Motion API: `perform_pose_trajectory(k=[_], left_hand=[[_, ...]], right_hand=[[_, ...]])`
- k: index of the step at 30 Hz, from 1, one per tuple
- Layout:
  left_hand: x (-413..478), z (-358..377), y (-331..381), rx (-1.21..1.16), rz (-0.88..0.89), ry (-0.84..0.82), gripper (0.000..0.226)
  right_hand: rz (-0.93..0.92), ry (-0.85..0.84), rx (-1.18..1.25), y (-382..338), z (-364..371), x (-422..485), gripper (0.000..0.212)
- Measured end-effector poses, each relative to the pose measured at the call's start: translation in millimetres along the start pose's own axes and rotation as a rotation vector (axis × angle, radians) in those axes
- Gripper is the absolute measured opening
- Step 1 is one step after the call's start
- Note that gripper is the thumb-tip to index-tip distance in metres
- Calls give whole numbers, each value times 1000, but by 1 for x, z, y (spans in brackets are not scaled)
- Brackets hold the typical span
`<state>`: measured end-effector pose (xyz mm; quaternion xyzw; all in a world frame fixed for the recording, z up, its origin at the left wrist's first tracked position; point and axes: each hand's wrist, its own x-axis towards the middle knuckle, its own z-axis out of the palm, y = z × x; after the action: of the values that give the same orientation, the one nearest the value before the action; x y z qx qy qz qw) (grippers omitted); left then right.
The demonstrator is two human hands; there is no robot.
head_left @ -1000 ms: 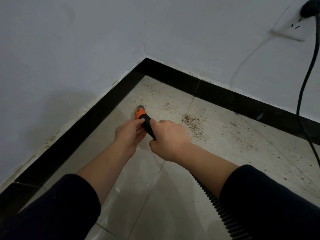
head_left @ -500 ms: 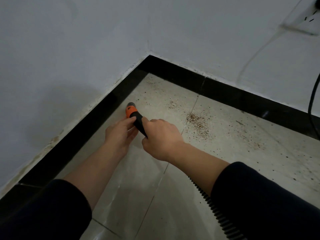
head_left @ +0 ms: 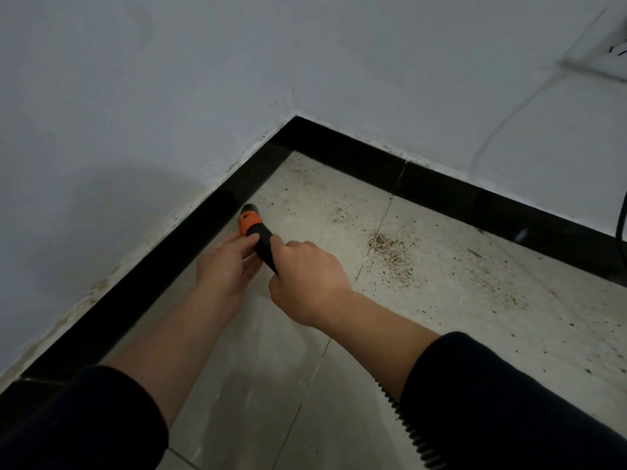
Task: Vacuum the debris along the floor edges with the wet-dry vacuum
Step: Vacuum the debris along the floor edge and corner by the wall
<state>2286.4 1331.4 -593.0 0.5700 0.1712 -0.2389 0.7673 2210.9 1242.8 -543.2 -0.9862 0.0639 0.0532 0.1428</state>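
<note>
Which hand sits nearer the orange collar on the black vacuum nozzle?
The left hand: its fingertips reach the orange collar; the right hand grips the black vacuum nozzle farther back.

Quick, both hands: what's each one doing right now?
Left hand: holds the vacuum nozzle just behind its orange collar.
Right hand: grips the same nozzle further back.

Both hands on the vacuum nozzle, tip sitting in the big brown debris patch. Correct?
Not quite. Left hand and right hand do hold the nozzle, but its tip sits by the black skirting on the left; the debris patch lies apart to its right, per the head view.
</note>
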Motion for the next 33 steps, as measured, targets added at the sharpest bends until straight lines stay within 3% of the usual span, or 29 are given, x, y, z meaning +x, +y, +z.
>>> perform_pose_trajectory(k=[17, 33], left_hand=[[11, 0, -4, -22, 15, -37, 41], [-8, 19, -16, -38, -118, -94, 38]], right_hand=[[1, 57, -30, 4, 13, 8, 47], [29, 68, -73, 25, 2, -21, 44]])
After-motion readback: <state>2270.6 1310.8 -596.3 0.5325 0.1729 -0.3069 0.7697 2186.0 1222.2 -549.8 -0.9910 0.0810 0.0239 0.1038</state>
